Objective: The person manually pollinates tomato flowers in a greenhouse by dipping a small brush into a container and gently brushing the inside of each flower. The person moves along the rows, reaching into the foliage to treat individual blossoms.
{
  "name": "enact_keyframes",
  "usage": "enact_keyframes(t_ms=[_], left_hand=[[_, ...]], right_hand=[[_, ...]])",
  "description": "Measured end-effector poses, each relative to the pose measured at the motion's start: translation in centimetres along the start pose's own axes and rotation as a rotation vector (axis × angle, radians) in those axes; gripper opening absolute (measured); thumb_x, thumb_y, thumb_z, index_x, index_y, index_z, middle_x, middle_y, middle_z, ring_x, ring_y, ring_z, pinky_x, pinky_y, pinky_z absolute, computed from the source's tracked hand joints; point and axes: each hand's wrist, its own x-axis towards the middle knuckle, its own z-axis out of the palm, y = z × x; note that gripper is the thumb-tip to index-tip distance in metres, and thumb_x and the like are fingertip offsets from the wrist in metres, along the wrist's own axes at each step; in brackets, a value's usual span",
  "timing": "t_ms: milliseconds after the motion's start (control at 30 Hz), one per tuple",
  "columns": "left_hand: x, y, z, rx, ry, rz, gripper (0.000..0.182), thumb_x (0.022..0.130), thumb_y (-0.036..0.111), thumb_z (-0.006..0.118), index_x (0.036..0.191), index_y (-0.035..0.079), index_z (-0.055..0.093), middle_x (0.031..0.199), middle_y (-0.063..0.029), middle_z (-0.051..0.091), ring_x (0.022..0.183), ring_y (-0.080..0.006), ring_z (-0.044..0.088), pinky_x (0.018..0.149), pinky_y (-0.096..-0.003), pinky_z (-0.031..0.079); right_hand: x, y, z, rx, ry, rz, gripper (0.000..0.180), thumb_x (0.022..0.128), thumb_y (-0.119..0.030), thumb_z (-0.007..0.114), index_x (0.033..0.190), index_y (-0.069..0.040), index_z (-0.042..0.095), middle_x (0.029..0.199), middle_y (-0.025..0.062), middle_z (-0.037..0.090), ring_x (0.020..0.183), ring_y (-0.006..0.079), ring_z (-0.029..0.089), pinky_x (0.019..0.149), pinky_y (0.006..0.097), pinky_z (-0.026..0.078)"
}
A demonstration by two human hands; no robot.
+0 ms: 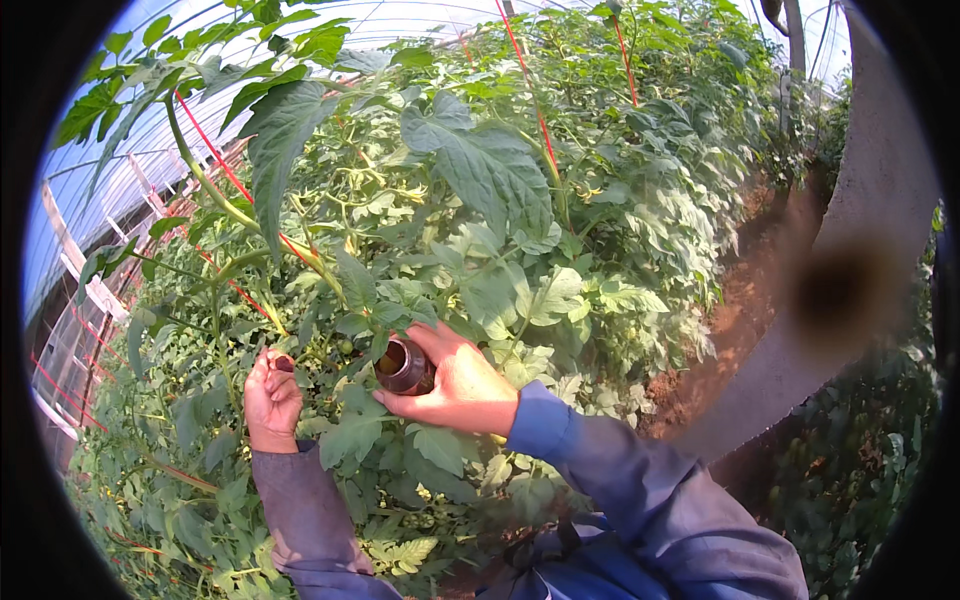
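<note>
Among tomato plants, my right hand (469,382) is wrapped around a small dark brown bottle (418,375). The bottle is tilted with its uncapped mouth towards me, and leaves overlap its upper side. To the left of it, my left hand (271,397) pinches a small dark reddish piece (284,364) between thumb and fingers; what it is cannot be made out. A tomato stem (240,214) slants past above both hands, with a red string (217,154) running along it. Below the bottle spreads a tomato leaf (352,439).
Large tomato leaves (487,161) hang close in front. More red strings (525,67) rise from the plants. A dirt path (750,292) runs at right beside a pale band (817,330) near the camera. White posts (90,277) stand at left under the greenhouse's arched cover (405,19).
</note>
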Motion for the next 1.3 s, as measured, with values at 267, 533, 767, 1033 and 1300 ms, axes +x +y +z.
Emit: enact_keyframes(t_ms=[267,533,767,1033,1300], left_hand=[[-12.6,-6.0,5.1,-0.177,-0.191,-0.086,0.034,0.124,0.036,0.033,0.106,0.012,0.047,0.083,-0.0003,0.045,0.051,-0.0049,0.031,0.044,-0.0253,0.022],[-19.0,-17.9,11.3,0.006,-0.065,0.189,0.037,0.123,0.034,0.038,0.116,0.004,0.056,0.094,-0.0143,0.067,0.051,-0.0139,0.060,0.042,-0.0290,0.055],[-16.8,-29.6,14.1,0.321,-0.237,0.309,0.028,0.118,0.018,0.054,0.130,-0.007,0.058,0.117,-0.0339,0.074,0.072,-0.0286,0.076,0.064,-0.0401,0.066],[-6.8,-38.0,16.2,0.560,-0.133,0.443,0.026,0.118,0.014,0.052,0.135,-0.006,0.057,0.127,-0.0235,0.074,0.089,-0.0227,0.079,0.077,-0.0349,0.067],[5.5,-40.8,15.9,0.662,-0.097,0.642,0.029,0.118,0.021,0.056,0.135,-0.002,0.062,0.127,-0.0181,0.073,0.093,-0.0213,0.078,0.076,-0.0337,0.067]], right_hand=[[-1.7,-0.6,-1.1,0.104,0.171,-0.160,0.054,0.085,-0.026,0.096,0.125,-0.001,0.070,0.142,0.0258,0.066,0.128,0.0332,0.071,0.106,0.0384,0.058],[-9.6,-0.8,-9.9,-0.173,0.277,0.016,0.047,0.080,-0.019,0.097,0.114,0.001,0.072,0.133,0.0223,0.071,0.132,0.0339,0.068,0.109,0.0421,0.054],[-20.5,-1.8,-18.7,-0.438,0.287,0.276,0.053,0.075,-0.016,0.098,0.117,0.000,0.071,0.136,0.0227,0.070,0.124,0.0327,0.071,0.106,0.0401,0.055],[-29.5,-4.8,-24.9,-0.674,0.433,0.434,0.064,0.072,-0.040,0.095,0.113,0.003,0.070,0.113,0.0194,0.075,0.100,0.0302,0.073,0.090,0.0392,0.057],[-30.5,-3.1,-29.2,-0.711,0.417,0.588,0.067,0.069,-0.040,0.098,0.112,0.003,0.070,0.108,0.0192,0.077,0.094,0.0330,0.078,0.088,0.0411,0.061]])
